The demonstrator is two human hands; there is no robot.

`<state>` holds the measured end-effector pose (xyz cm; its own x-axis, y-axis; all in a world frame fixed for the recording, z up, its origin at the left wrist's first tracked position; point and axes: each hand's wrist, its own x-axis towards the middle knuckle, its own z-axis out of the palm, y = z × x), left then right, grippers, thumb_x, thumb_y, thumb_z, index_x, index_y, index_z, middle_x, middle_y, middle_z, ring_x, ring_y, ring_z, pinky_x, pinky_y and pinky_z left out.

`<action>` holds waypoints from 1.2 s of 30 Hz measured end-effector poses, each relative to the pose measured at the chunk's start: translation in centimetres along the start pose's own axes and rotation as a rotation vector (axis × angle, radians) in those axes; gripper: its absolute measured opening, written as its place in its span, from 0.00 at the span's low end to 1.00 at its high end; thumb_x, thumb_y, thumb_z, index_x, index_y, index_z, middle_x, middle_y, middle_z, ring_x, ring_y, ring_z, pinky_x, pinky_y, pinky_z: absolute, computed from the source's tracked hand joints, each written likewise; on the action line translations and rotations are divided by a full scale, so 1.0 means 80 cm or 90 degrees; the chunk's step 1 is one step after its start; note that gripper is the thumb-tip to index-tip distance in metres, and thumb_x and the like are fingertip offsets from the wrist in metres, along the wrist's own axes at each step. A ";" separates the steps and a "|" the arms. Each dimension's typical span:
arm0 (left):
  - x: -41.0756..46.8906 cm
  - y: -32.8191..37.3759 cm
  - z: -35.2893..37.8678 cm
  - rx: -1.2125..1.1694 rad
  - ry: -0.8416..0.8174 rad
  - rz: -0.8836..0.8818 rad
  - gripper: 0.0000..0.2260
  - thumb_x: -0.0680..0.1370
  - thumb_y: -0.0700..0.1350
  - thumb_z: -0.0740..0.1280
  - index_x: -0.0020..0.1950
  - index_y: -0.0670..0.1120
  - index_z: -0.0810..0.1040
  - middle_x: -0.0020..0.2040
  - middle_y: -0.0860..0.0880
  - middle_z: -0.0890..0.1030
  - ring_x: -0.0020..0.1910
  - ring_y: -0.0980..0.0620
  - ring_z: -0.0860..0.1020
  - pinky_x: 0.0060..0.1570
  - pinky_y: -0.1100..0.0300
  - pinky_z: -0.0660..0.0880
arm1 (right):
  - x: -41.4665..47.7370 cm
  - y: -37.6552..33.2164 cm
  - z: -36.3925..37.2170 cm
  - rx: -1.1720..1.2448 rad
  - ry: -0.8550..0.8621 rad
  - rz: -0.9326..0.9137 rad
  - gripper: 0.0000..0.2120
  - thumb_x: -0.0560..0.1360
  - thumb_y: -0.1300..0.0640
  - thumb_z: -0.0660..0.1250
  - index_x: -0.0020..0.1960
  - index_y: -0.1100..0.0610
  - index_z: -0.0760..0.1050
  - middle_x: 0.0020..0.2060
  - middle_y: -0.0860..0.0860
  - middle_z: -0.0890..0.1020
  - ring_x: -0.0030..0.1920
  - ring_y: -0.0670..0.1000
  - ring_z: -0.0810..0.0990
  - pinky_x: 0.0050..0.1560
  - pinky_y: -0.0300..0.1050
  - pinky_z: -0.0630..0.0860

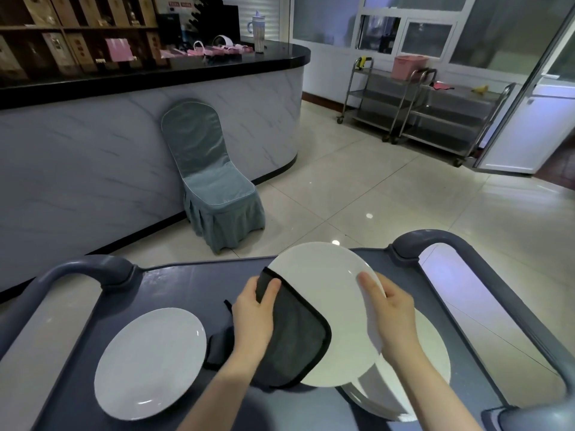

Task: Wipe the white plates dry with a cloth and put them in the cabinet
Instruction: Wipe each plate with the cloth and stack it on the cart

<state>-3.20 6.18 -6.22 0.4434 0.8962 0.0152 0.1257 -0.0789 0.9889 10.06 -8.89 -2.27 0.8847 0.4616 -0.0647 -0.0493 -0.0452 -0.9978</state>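
**Restaurant or banquet-hall service floor**

Marked as front-of-house by a curved, marble-look bar counter (pixel 149 144) with a glossy black top, backed by wooden shelves (pixel 77 29) of boxed goods. Borne out by a banquet chair (pixel 214 188) in a skirted blue-grey cover, stainless steel trolleys (pixel 435 110) on castors by the windows, pale polished floor tiles (pixel 373 194), and a grey plastic service cart (pixel 193 284) carrying white plates (pixel 149 362).
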 end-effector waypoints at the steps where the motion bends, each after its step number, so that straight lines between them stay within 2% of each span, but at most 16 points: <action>1: 0.005 0.001 -0.003 0.009 -0.009 0.002 0.06 0.79 0.47 0.68 0.43 0.51 0.78 0.38 0.59 0.81 0.37 0.65 0.77 0.36 0.73 0.70 | -0.004 0.003 0.004 -0.013 -0.006 0.000 0.10 0.79 0.57 0.67 0.44 0.62 0.80 0.35 0.57 0.80 0.34 0.47 0.76 0.33 0.33 0.73; 4: 0.028 0.011 -0.019 0.095 -0.090 0.062 0.03 0.78 0.48 0.70 0.44 0.52 0.80 0.37 0.58 0.82 0.39 0.66 0.78 0.37 0.74 0.69 | -0.003 -0.002 0.004 -0.075 -0.068 -0.032 0.11 0.80 0.55 0.66 0.42 0.48 0.84 0.40 0.46 0.86 0.38 0.41 0.83 0.37 0.29 0.75; 7: 0.045 0.030 -0.028 0.134 -0.226 0.138 0.04 0.76 0.49 0.72 0.44 0.58 0.80 0.39 0.62 0.83 0.42 0.67 0.79 0.39 0.74 0.70 | 0.011 -0.022 0.004 -0.179 -0.179 -0.106 0.10 0.80 0.55 0.67 0.44 0.43 0.84 0.43 0.38 0.86 0.43 0.37 0.82 0.42 0.27 0.73; 9: 0.053 0.039 -0.023 0.203 -0.321 0.178 0.04 0.75 0.51 0.73 0.42 0.54 0.81 0.38 0.57 0.83 0.39 0.64 0.78 0.38 0.70 0.70 | 0.013 -0.028 0.014 -0.268 -0.269 -0.173 0.11 0.80 0.54 0.67 0.42 0.42 0.82 0.39 0.36 0.84 0.41 0.36 0.80 0.42 0.27 0.71; 11: 0.055 0.041 -0.019 0.241 -0.353 0.198 0.08 0.75 0.52 0.73 0.41 0.50 0.80 0.37 0.52 0.82 0.37 0.60 0.77 0.38 0.65 0.69 | 0.014 -0.028 0.022 -0.293 -0.311 -0.209 0.13 0.80 0.54 0.68 0.40 0.39 0.80 0.36 0.36 0.82 0.39 0.36 0.78 0.41 0.28 0.70; 13: 0.053 0.041 -0.021 0.182 -0.298 0.170 0.04 0.76 0.51 0.72 0.41 0.54 0.82 0.37 0.54 0.83 0.39 0.60 0.78 0.40 0.65 0.71 | 0.018 -0.029 0.020 -0.274 -0.280 -0.210 0.14 0.80 0.53 0.68 0.38 0.39 0.80 0.35 0.38 0.82 0.38 0.37 0.78 0.41 0.28 0.70; 15: 0.045 0.034 -0.025 0.094 -0.196 0.125 0.06 0.76 0.49 0.71 0.39 0.57 0.81 0.37 0.57 0.83 0.38 0.63 0.79 0.39 0.67 0.73 | 0.022 -0.026 0.014 -0.224 -0.222 -0.184 0.10 0.79 0.52 0.68 0.40 0.46 0.83 0.36 0.45 0.83 0.38 0.39 0.77 0.40 0.31 0.70; 17: 0.035 0.019 -0.025 0.037 -0.084 0.048 0.07 0.77 0.50 0.70 0.40 0.51 0.81 0.38 0.52 0.84 0.39 0.58 0.79 0.42 0.61 0.74 | 0.020 -0.020 0.013 -0.145 -0.151 -0.145 0.08 0.80 0.52 0.67 0.45 0.53 0.83 0.39 0.51 0.85 0.39 0.42 0.79 0.41 0.33 0.73; 20: 0.023 0.000 -0.023 0.016 0.006 -0.051 0.13 0.78 0.52 0.68 0.41 0.43 0.79 0.39 0.43 0.82 0.40 0.49 0.77 0.44 0.49 0.75 | 0.003 -0.009 0.020 -0.049 -0.081 -0.082 0.10 0.80 0.55 0.67 0.43 0.47 0.84 0.40 0.45 0.86 0.39 0.41 0.82 0.38 0.30 0.75; 22: 0.029 0.001 -0.030 0.046 -0.025 -0.028 0.12 0.78 0.51 0.69 0.40 0.45 0.80 0.38 0.47 0.83 0.40 0.50 0.78 0.43 0.53 0.75 | -0.001 -0.007 0.019 -0.075 -0.091 -0.080 0.12 0.80 0.55 0.66 0.43 0.45 0.84 0.40 0.42 0.86 0.39 0.40 0.82 0.38 0.28 0.74; 25: 0.045 0.024 -0.040 0.110 -0.156 0.088 0.07 0.77 0.49 0.70 0.39 0.53 0.80 0.36 0.60 0.83 0.37 0.65 0.78 0.37 0.71 0.71 | 0.006 -0.020 0.016 -0.164 -0.162 -0.124 0.11 0.80 0.54 0.67 0.44 0.43 0.84 0.42 0.39 0.86 0.42 0.36 0.82 0.40 0.26 0.73; 27: 0.055 0.037 -0.038 0.185 -0.248 0.158 0.08 0.76 0.49 0.71 0.38 0.56 0.78 0.35 0.63 0.81 0.36 0.67 0.76 0.35 0.72 0.68 | 0.012 -0.030 0.019 -0.231 -0.241 -0.154 0.13 0.80 0.54 0.67 0.41 0.39 0.82 0.39 0.36 0.84 0.40 0.35 0.80 0.41 0.26 0.71; 30: 0.057 0.043 -0.027 0.270 -0.347 0.217 0.06 0.75 0.52 0.72 0.40 0.54 0.80 0.35 0.57 0.81 0.37 0.63 0.76 0.36 0.69 0.68 | 0.015 -0.033 0.030 -0.333 -0.337 -0.209 0.11 0.80 0.53 0.67 0.42 0.41 0.81 0.37 0.37 0.83 0.40 0.36 0.79 0.42 0.30 0.71; 33: 0.051 0.042 -0.029 0.185 -0.271 0.180 0.04 0.76 0.52 0.72 0.41 0.57 0.80 0.38 0.58 0.82 0.39 0.64 0.78 0.40 0.69 0.71 | 0.026 -0.039 0.024 -0.302 -0.299 -0.203 0.07 0.80 0.52 0.68 0.46 0.49 0.84 0.39 0.43 0.85 0.41 0.40 0.79 0.44 0.35 0.73; 35: 0.045 0.034 -0.033 0.083 -0.161 0.114 0.05 0.77 0.50 0.70 0.41 0.55 0.81 0.38 0.56 0.84 0.41 0.60 0.80 0.45 0.62 0.75 | 0.031 -0.040 0.016 -0.235 -0.233 -0.174 0.11 0.80 0.51 0.67 0.45 0.56 0.83 0.37 0.49 0.83 0.39 0.44 0.77 0.42 0.41 0.72; 36: 0.040 0.029 -0.031 0.033 -0.098 0.061 0.06 0.78 0.50 0.69 0.41 0.52 0.81 0.40 0.54 0.84 0.44 0.55 0.81 0.48 0.57 0.77 | 0.029 -0.038 0.017 -0.191 -0.173 -0.168 0.12 0.80 0.51 0.68 0.43 0.57 0.81 0.34 0.48 0.80 0.37 0.44 0.74 0.39 0.41 0.70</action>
<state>-3.67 9.94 -3.55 0.5854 0.8066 0.0825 0.1206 -0.1872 0.9749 11.62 -6.45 0.58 0.6937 0.7051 0.1471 0.3317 -0.1314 -0.9342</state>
